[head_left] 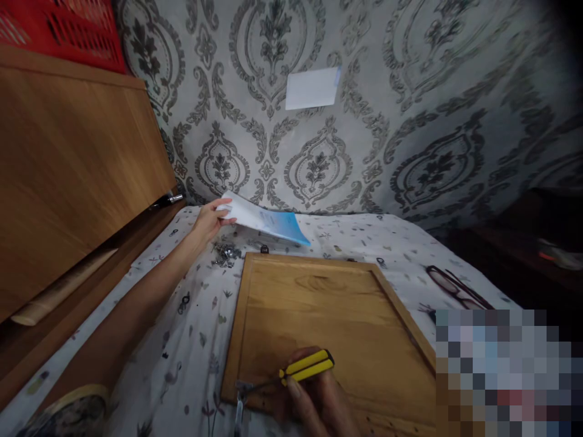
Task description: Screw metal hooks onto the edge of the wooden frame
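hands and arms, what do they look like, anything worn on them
The left hand is bare, with no glove, ring or watch visible, and so is the left forearm, up to a dark, patterned sleeve edged with a pale band. The right hand shows no glove either; its sleeve, if any, is out of frame.

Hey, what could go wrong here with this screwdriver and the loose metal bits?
The right hand alone steers the screwdriver at the metal fitting, so the tip might slip and scratch the wooden panel.
The left hand holds the booklet near the small metal parts; a careless sweep could scatter them.
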A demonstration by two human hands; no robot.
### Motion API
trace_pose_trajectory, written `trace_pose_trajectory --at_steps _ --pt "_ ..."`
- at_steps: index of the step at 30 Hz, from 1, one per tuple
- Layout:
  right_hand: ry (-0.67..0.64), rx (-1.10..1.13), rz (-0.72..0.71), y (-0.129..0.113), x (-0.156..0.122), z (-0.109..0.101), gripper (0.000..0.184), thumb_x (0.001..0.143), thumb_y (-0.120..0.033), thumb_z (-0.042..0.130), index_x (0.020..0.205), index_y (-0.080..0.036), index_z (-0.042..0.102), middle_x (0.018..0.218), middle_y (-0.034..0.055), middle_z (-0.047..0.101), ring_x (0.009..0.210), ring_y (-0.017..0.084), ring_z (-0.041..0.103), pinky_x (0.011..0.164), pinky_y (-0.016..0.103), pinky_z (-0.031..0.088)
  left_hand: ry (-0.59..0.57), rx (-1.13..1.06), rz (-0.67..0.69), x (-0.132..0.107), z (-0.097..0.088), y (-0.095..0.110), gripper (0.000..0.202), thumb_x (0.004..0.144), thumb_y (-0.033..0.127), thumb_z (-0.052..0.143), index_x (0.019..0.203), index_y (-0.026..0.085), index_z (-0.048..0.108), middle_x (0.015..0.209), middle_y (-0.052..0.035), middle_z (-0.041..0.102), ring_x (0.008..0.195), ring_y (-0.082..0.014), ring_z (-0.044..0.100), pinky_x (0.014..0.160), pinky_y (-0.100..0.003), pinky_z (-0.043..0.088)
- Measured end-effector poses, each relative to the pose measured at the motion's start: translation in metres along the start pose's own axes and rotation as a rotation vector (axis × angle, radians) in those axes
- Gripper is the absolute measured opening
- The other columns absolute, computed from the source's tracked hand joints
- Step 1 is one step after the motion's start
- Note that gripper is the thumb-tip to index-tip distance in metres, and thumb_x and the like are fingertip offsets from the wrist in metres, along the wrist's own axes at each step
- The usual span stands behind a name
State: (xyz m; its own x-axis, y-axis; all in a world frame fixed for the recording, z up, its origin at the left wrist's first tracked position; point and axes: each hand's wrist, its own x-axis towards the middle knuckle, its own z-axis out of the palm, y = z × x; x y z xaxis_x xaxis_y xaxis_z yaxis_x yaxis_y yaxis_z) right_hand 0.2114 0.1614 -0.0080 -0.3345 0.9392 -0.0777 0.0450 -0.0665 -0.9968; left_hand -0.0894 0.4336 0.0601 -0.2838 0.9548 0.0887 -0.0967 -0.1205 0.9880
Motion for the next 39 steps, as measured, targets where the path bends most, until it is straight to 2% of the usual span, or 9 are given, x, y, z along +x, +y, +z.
trace_pose_trajectory --at_steps 4,9,13,16,21,25,30,35,39 --pt "-0.015 0.036 0.003 -0.003 0.000 0.003 0.051 0.091 -0.074 0.043 0.103 -0.024 0.046 0.064 0.0010 0.062 0.060 0.019 0.060 0.067 0.033 0.045 0.066 0.092 0.077 0.000 -0.010 -0.011 0.032 0.087 0.015 0.066 0.118 0.016 0.063 0.101 -0.0046 0.065 0.083 -0.0132 0.064 0.072 -0.029 0.063" --pt "-0.031 0.021 -0.009 -0.007 -0.001 0.000 0.053 0.091 -0.073 0.044 0.107 -0.022 0.049 0.070 0.0028 0.062 0.063 0.019 0.060 0.066 0.033 0.047 0.061 0.430 0.098 0.004 -0.024 -0.034 0.032 0.096 0.033 0.061 0.121 0.014 0.060 0.116 -0.0093 0.064 0.096 -0.0194 0.066 0.080 -0.038 0.059" --pt "-0.041 0.014 0.011 -0.007 -0.003 -0.003 0.051 0.092 -0.071 0.045 0.107 -0.022 0.049 0.074 0.0042 0.063 0.070 0.020 0.061 0.065 0.033 0.047 -0.008 0.764 0.260 -0.002 -0.034 -0.023 0.032 0.094 0.033 0.062 0.121 0.015 0.060 0.126 -0.0106 0.060 0.110 -0.0239 0.061 0.093 -0.046 0.054" --pt "-0.032 0.030 0.022 -0.005 -0.003 -0.003 0.051 0.091 -0.071 0.046 0.106 -0.022 0.048 0.072 0.0033 0.063 0.069 0.020 0.061 0.064 0.033 0.048 -0.172 0.974 0.447 -0.017 -0.024 -0.012 0.022 0.094 0.021 0.056 0.114 0.018 0.065 0.128 -0.0101 0.058 0.121 -0.0257 0.053 0.104 -0.046 0.045" --pt "-0.009 0.031 -0.010 -0.002 -0.003 -0.001 0.049 0.092 -0.070 0.047 0.107 -0.023 0.049 0.074 0.0041 0.064 0.069 0.020 0.062 0.062 0.032 0.048 -0.679 1.210 0.649 -0.033 0.027 -0.014 0.044 0.083 0.003 0.053 0.117 0.026 0.069 0.112 -0.0057 0.065 0.111 -0.0212 0.055 0.099 -0.033 0.043" --pt "-0.023 0.001 -0.025 -0.005 -0.003 -0.003 0.046 0.094 -0.067 0.044 0.105 -0.023 0.048 0.075 0.0040 0.065 0.068 0.020 0.062 0.066 0.033 0.049 -0.801 1.370 0.680 -0.031 0.049 -0.015 0.033 0.079 0.004 0.054 0.102 0.017 0.073 0.107 -0.0128 0.064 0.105 -0.0257 0.056 0.090 -0.035 0.045" --pt "-0.085 -0.038 -0.058 -0.006 -0.002 -0.006 0.044 0.096 -0.065 0.042 0.107 -0.022 0.048 0.075 0.0044 0.065 0.071 0.020 0.062 0.068 0.034 0.049 -0.821 1.466 0.618 -0.032 0.020 0.003 0.028 0.078 0.006 0.053 0.099 0.016 0.068 0.102 -0.0111 0.068 0.102 -0.0255 0.059 0.089 -0.034 0.045" --pt "-0.070 -0.010 -0.051 -0.006 -0.003 -0.006 0.044 0.097 -0.064 0.042 0.108 -0.022 0.047 0.074 0.0034 0.065 0.070 0.019 0.063 0.065 0.032 0.049 -0.918 1.479 0.449 -0.044 -0.017 0.017 0.034 0.076 0.007 0.050 0.102 0.020 0.068 0.093 -0.0019 0.073 0.085 -0.0175 0.066 0.075 -0.023 0.048" --pt "-0.100 -0.019 -0.086 -0.004 -0.001 -0.007 0.037 0.098 -0.058 0.044 0.108 -0.022 0.046 0.074 0.0035 0.066 0.070 0.020 0.064 0.066 0.032 0.049 -0.906 1.468 0.403 -0.055 -0.021 0.015 0.056 0.075 0.010 0.049 0.129 0.019 0.060 0.122 -0.0075 0.068 0.108 -0.0211 0.063 0.090 -0.026 0.047"
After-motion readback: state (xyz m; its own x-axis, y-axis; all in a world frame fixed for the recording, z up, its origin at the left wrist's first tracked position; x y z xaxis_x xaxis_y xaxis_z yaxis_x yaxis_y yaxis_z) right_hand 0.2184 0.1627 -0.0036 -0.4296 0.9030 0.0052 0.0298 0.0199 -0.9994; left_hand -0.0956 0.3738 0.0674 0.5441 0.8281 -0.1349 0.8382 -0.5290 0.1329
